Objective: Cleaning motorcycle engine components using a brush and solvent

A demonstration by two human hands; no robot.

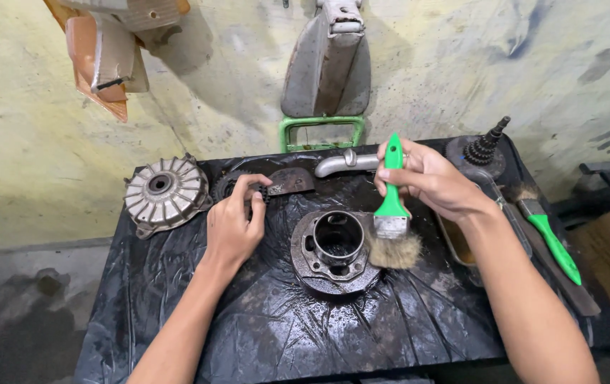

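A round metal cylinder part [336,250] with a dark open bore stands near the middle of a table covered in wet black plastic sheet [269,320]. Just to the right of the cylinder part, the right hand [429,178] grasps the green handle of a paintbrush [392,213], fingers wrapped round it; the brush points down and its pale bristles touch or nearly touch the part's right edge. To the left of the cylinder part and a little behind it, the left hand [234,224] lies with its fingers curled over a toothed sprocket [230,186], gripping its rim. Further left of the cylinder part sits a ribbed grey drum hub [164,193]. Behind the cylinder part lie a curved silver pipe [344,163] and a dark flat metal piece [290,181]. Well to the right of it a second green-handled brush [550,238] lies on the table edge, and behind that stands a stepped black gear stack [484,148]. Against the wall behind the cylinder part stands a green metal frame [321,131]
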